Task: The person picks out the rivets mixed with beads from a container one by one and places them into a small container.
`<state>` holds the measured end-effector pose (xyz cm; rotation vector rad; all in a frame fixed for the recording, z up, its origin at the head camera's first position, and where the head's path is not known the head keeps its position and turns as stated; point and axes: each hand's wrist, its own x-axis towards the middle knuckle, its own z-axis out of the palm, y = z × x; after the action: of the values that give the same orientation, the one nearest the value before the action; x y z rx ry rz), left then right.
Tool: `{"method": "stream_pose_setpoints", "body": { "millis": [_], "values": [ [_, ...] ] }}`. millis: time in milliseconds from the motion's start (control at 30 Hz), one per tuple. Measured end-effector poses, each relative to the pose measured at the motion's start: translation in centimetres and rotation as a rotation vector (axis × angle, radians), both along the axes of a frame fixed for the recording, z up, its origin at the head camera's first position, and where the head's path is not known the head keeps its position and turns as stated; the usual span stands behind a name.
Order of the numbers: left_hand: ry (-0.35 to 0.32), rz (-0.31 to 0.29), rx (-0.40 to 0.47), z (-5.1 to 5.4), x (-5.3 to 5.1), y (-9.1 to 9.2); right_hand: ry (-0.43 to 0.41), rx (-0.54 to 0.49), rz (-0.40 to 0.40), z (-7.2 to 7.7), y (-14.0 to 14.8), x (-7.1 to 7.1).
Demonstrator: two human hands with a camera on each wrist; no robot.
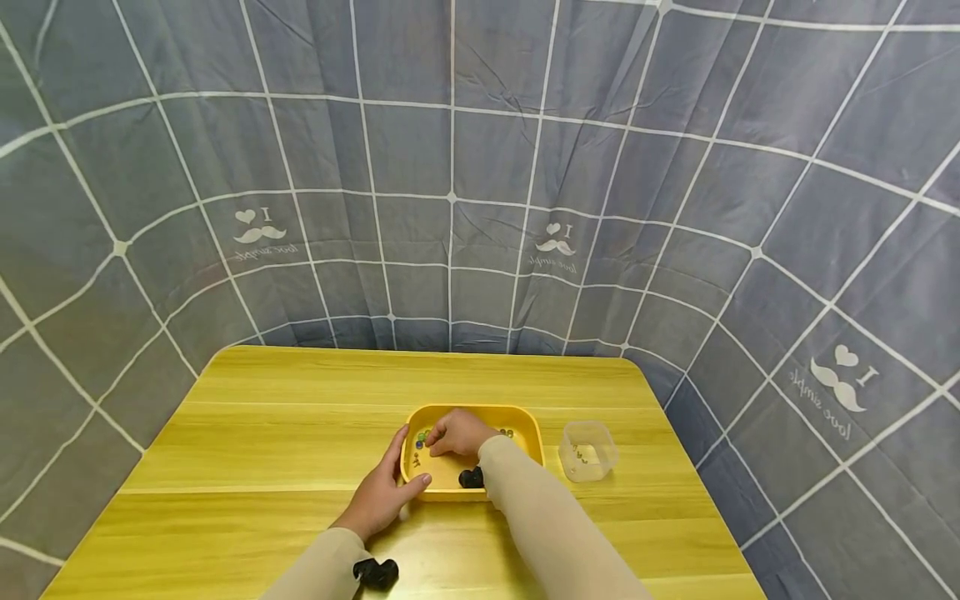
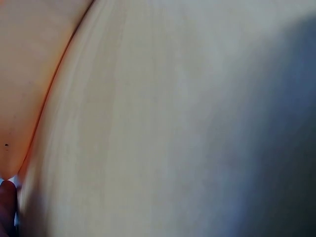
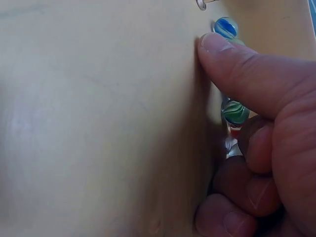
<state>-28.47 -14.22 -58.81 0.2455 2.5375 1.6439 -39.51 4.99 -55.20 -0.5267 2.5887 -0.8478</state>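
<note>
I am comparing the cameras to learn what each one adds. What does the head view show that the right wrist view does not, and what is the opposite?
Only the head view: the left hand at the left end of the yellow tray, and the clear container to the tray's right, with small pieces inside.

Only the right wrist view: the swirls inside the blue marble and the green marble, too small to make out from the head.

Both: the right hand with curled fingers, and part of the tray's inside.

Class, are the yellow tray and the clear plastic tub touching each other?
Apart. The head view shows a strip of tabletop between the yellow tray's right side and the clear plastic tub.
</note>
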Motion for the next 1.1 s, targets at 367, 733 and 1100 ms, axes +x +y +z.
{"method": "stream_pose_setpoints", "body": {
  "millis": [367,733,1100],
  "values": [
    [0.011,0.007,-0.004,-0.2,-0.5,0.4,0.030,0.023,0.020,-0.4,0.5,-0.9],
    [0.005,0.002,0.005,-0.3,-0.3,0.1,0.058,0.041,0.025,-0.8,0.2,-0.6],
    [0.011,-0.020,-0.005,-0.3,0.1,-1.0,0.050,0.035,0.032,-0.2,-0.3,0.7]
  ]
}}
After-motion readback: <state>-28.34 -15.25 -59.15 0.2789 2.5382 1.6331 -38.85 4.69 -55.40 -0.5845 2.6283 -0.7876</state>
